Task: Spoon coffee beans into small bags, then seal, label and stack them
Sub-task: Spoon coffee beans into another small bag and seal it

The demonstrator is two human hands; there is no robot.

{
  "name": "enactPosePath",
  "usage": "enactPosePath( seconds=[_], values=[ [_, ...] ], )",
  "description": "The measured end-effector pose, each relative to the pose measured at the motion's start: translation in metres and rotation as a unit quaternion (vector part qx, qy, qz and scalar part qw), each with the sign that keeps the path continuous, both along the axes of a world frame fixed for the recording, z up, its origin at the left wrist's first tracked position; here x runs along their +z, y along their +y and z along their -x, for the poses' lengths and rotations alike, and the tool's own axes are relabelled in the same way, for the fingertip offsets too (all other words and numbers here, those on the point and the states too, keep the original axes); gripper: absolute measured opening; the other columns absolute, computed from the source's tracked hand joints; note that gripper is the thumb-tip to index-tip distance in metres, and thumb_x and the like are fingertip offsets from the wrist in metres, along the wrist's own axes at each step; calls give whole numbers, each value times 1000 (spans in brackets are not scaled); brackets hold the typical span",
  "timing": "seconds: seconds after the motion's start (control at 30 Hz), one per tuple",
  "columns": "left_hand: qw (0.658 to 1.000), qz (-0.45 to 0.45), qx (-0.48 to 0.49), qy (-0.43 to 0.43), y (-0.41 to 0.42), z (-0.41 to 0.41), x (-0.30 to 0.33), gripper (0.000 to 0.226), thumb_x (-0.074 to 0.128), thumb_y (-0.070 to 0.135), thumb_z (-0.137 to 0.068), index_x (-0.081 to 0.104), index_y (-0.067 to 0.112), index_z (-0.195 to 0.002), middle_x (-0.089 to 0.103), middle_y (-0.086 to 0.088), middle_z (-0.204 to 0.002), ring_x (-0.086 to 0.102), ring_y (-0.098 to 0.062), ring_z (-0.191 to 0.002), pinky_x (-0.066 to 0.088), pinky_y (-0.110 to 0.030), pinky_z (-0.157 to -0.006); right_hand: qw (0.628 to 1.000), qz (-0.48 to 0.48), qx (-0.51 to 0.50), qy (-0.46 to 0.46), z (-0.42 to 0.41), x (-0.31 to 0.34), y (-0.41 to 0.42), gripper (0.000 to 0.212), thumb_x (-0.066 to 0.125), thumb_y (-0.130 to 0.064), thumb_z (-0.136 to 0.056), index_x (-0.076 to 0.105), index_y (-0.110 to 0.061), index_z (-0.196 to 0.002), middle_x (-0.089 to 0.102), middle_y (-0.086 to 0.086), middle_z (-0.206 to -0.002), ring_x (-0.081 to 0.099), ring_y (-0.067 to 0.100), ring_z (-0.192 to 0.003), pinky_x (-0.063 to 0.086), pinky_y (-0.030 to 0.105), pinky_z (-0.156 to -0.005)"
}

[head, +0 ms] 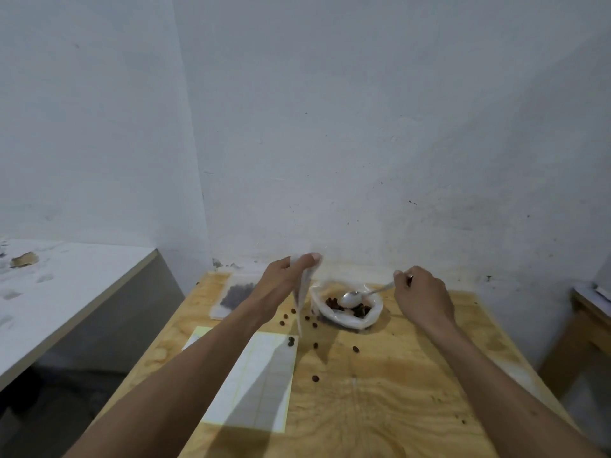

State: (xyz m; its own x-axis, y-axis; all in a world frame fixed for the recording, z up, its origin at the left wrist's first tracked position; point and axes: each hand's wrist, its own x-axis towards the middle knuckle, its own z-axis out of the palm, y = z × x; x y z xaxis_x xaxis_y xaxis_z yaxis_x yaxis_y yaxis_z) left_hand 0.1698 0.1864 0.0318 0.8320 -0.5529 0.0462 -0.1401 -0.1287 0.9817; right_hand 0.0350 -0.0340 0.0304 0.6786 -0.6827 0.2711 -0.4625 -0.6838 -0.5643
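a plywood table (380, 385) is set into the corner of a pale, scuffed wall (363, 127), with a white counter (66, 292) to the left and the edge of another wooden piece (591, 312) at the far right. a sheet of label paper (261, 385), pale yellow with a faint grid, is laid on the table's left half and is partly covered by the left forearm, whose shadow falls across it; one dark bean (291, 341) is seen at its far right corner. at the back left, close to the wall, a filled bag (236, 297) is laid flat, its dark contents showing through the clear plastic. loose coffee beans (315, 378) are scattered over the wood between the sheet and the open pouch, well apart from one another. a small empty bag (302, 292) is held upright above the table by the left hand (284, 282), its top pinched between thumb and curled fingers, its lower end hanging down near the scattered beans; it looks thin, whitish and translucent. just to its right, the open pouch of beans (347, 309) is rested on the table, its white plastic rim rolled back around a small heap of brown beans. a metal spoon (352, 298) is held by the handle's end in the curled fingers of the right hand (423, 295), and its bowl is lowered into the pouch, on top of the beans. whether any beans lie in the spoon's bowl cannot be told.
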Motion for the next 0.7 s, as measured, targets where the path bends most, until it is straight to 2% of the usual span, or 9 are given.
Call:
enactPosePath(
  seconds=[0.1, 0.2, 0.27, 0.37, 0.43, 0.5, 0.57, 0.63, 0.7],
  values=[
    [997, 50, 13, 62, -5, 3, 4, 69, 54, 67, -86, 60, 20, -137, 67, -1, -131, 62, -23, -122, 45, -42, -106, 997, -14, 4, 69, 1, -18, 2, 34, 45, -39, -104, 60, -12, -89, 62, 3, -73, 62, 24, -68, 39, 29, -53],
    [984, 107, 27, 140, -7, 8, 9, 58, 40, 50, -98, 65, 6, -126, 74, -12, -118, 71, -24, -110, 51, -37, -98, 992, 56, 4, 115, 0, -17, 10, 48, 52, -49, -99, 54, -10, -127, 60, 12, -123, 59, 32, -114, 50, 37, -84],
    [977, 123, 49, 165, -9, 9, 9, 63, 39, 54, -94, 66, 5, -124, 69, -20, -125, 68, -29, -112, 49, -40, -101, 996, 12, 69, 51, -2, -9, 22, 66, 55, -58, -95, 46, -13, -143, 49, 9, -141, 52, 27, -127, 45, 37, -99],
    [968, 162, 53, 182, -15, 12, 11, 65, 43, 58, -90, 67, 8, -124, 67, -23, -127, 66, -35, -112, 46, -49, -105, 942, -258, 214, 1, -5, 13, 48, 65, 59, -73, -84, 66, -22, -124, 70, -7, -121, 66, 13, -109, 51, 31, -92],
    [966, 190, 65, 165, -20, 13, 11, 52, 47, 48, -96, 71, 7, -117, 73, -16, -117, 70, -30, -103, 52, -43, -94, 895, -356, 267, -15, -7, 17, 58, 48, 72, -58, -84, 75, -17, -108, 78, -2, -103, 73, 15, -96, 55, 29, -83],
    [970, 185, 120, 106, -22, 13, 11, 39, 57, 40, -97, 71, 4, -92, 75, -7, -92, 70, -20, -81, 52, -34, -76, 874, -394, 276, -69, -9, 17, 64, 29, 80, -32, -85, 77, -6, -96, 80, 8, -94, 75, 20, -88, 56, 28, -78],
    [966, 200, 155, 60, -18, 12, 9, 37, 68, 34, -95, 58, 7, -72, 58, -6, -71, 55, -18, -68, 46, -33, -70, 879, -390, 255, -102, -11, 17, 65, 18, 82, -22, -83, 75, -5, -85, 79, 9, -85, 75, 18, -78, 55, 23, -70],
    [965, 195, 165, 66, -12, 6, 6, 34, 75, 32, -91, 61, 9, -69, 60, -8, -75, 57, -22, -76, 48, -38, -78, 886, -385, 235, -107, -12, 16, 65, 16, 84, -19, -81, 72, -9, -75, 79, 7, -80, 74, 13, -70, 53, 18, -59],
    [964, 193, 166, 77, -7, 6, 8, 22, 77, 28, -90, 74, 8, -80, 74, -7, -87, 68, -26, -89, 54, -41, -88, 887, -384, 239, -90, -13, 15, 63, 21, 84, -19, -80, 68, -13, -69, 79, 10, -82, 74, 15, -72, 53, 19, -60]
  ],
)
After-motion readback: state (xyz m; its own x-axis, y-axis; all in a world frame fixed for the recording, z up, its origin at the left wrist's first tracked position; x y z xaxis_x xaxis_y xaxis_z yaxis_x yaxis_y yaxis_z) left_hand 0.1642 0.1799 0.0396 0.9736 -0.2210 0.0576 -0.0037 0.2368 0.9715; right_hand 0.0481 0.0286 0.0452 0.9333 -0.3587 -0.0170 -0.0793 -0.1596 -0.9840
